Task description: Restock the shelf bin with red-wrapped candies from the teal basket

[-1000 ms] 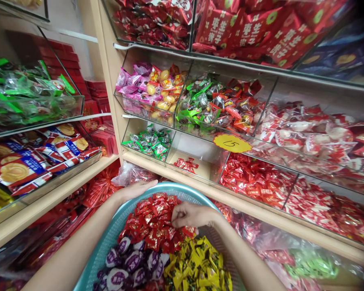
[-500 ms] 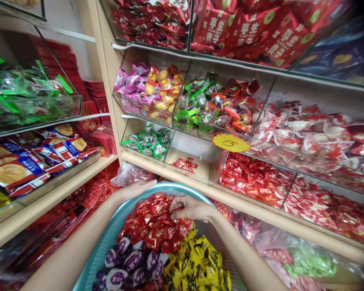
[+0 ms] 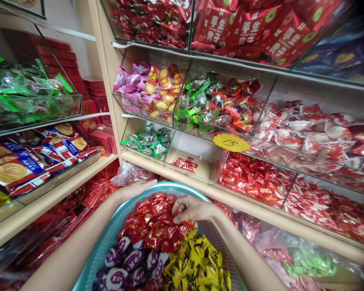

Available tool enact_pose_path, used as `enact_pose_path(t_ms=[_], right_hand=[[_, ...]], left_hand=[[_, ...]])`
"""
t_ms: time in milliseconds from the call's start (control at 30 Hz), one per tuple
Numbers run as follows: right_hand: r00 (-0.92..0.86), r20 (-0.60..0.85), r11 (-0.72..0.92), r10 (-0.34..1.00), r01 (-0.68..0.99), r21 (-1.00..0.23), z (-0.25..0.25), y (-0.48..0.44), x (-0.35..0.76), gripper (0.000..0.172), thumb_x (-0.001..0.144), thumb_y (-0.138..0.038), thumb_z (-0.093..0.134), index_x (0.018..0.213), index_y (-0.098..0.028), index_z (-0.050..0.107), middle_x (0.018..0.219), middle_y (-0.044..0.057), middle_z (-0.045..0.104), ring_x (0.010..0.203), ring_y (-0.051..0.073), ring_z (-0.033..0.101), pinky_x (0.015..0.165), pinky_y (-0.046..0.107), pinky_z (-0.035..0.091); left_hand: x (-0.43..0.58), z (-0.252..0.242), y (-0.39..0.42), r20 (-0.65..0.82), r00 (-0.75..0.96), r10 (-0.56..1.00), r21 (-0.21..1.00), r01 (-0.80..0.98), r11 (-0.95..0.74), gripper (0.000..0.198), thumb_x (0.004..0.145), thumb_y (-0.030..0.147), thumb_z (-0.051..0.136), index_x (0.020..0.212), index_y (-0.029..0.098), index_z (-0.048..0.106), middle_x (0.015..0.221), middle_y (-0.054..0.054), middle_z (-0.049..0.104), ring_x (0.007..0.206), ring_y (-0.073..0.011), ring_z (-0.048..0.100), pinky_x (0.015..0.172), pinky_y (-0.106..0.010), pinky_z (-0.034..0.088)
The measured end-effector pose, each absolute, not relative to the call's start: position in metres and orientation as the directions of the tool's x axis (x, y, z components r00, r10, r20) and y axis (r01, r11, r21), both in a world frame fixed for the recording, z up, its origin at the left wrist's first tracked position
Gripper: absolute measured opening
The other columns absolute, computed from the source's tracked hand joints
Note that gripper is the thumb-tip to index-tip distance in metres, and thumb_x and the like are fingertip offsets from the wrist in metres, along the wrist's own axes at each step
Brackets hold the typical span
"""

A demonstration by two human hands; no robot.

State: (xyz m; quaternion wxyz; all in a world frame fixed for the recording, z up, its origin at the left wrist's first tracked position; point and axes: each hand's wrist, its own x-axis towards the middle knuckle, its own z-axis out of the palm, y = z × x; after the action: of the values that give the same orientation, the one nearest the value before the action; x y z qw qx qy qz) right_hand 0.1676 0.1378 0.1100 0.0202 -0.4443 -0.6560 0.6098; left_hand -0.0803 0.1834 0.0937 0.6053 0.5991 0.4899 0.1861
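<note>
the basket [image 3: 182, 186] carries red sweets [image 3: 153, 220] at twelve o'clock, purple sweets [image 3: 132, 260] at eight, yellow sweets [image 3: 197, 262] at four. past its twelve-o'clock rim, a wooden shelf [image 3: 176, 173] bears clear bins [image 3: 205, 171].

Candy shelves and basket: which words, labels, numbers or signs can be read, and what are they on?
"15": yellow tag.
"枣生" and "子": red bags; one more character is unclear.
Blue-and-red packs: lettering too blurred.
Purple candies: characters too small.
Red candies in the basket: gold print too small.
Everything else: too small or blurred.
</note>
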Motion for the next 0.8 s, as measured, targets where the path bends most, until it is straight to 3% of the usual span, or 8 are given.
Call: enact_pose_path(t_ms=[133, 267, 500, 800], right_hand=[[-0.63, -0.486, -0.051, 0.605, 0.579, -0.814, 0.1147, 0.1365, 0.1656, 0.039, 0.066, -0.029, 0.07, 0.101, -0.016, 0.061, 0.071, -0.004, 0.053, 0.05, 0.004, 0.045, 0.038, 0.013, 0.036], [-0.578, -0.537, -0.069, 0.615, 0.639, -0.766, 0.118, 0.1361, 0.1653, 0.053, 0.061, -0.027, 0.075, 0.11, -0.017, 0.058, 0.072, -0.004, 0.055, 0.05, 0.004, 0.046, 0.038, 0.013, 0.035], [-0.528, -0.579, -0.119, 0.621, 0.667, -0.736, 0.1169, 0.1363, 0.1672, 0.036, 0.057, -0.038, 0.076, 0.08, -0.014, 0.064, 0.063, -0.004, 0.057, 0.048, 0.005, 0.045, 0.036, 0.014, 0.033], [-0.569, -0.592, -0.111, 0.571, 0.661, -0.742, 0.1165, 0.1362, 0.1664, 0.045, 0.057, -0.035, 0.076, 0.094, -0.014, 0.063, 0.069, -0.003, 0.06, 0.05, 0.005, 0.048, 0.04, 0.015, 0.035]], left_hand=[[-0.0814, 0.0928, 0.1836, -0.368, 0.457, 0.81, 0.908, 0.363, 0.207, 0.063, 0.077, 0.066, 0.046, 0.109, 0.015, 0.063, 0.11, -0.003, 0.06, 0.105, -0.0204, 0.054, 0.092, -0.023, 0.041], [-0.0809, 0.0948, 0.1827, -0.368, 0.452, 0.813, 0.905, 0.375, 0.201, 0.061, 0.078, 0.065, 0.046, 0.107, 0.014, 0.064, 0.109, -0.003, 0.061, 0.105, -0.0195, 0.055, 0.093, -0.022, 0.04], [-0.0815, 0.0932, 0.1818, -0.368, 0.47, 0.802, 0.911, 0.354, 0.211, 0.062, 0.078, 0.065, 0.045, 0.107, 0.014, 0.064, 0.109, -0.003, 0.061, 0.104, -0.0198, 0.055, 0.093, -0.022, 0.041], [-0.0828, 0.0915, 0.1836, -0.361, 0.467, 0.807, 0.91, 0.365, 0.196, 0.063, 0.077, 0.066, 0.045, 0.108, 0.015, 0.063, 0.11, -0.003, 0.06, 0.105, -0.02, 0.055, 0.092, -0.022, 0.041]])
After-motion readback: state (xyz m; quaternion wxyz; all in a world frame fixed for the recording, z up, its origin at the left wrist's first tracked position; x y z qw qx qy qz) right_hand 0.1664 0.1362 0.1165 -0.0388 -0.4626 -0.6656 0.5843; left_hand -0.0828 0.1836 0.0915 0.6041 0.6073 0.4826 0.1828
